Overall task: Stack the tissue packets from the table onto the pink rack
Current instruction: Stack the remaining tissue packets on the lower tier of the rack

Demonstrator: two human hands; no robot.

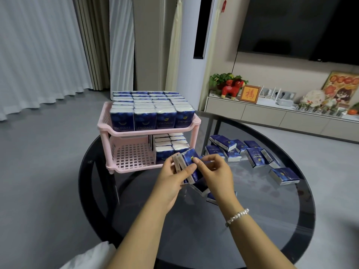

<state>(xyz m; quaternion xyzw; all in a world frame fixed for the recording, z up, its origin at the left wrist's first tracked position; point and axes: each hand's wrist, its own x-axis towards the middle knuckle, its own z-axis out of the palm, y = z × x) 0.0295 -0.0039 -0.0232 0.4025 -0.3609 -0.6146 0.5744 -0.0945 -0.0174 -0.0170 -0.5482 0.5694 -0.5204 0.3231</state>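
A two-tier pink rack [108,125] stands on the round dark glass table [272,220]. Its top tier is packed with upright blue tissue packets [153,113]. The lower tier holds several packets [169,146] on its right side, and its left grid floor is bare. My left hand [171,179] grips a small bunch of blue packets [189,159] just in front of the lower tier. My right hand [217,173] pinches the same bunch from the right. More loose packets [254,154] lie scattered on the table to the right, and a few [204,189] lie under my hands.
A low TV cabinet [272,115] with a red toy horse, a plant, a framed picture and routers runs along the right wall under a dark screen. Curtains hang at the back left. Grey floor surrounds the table.
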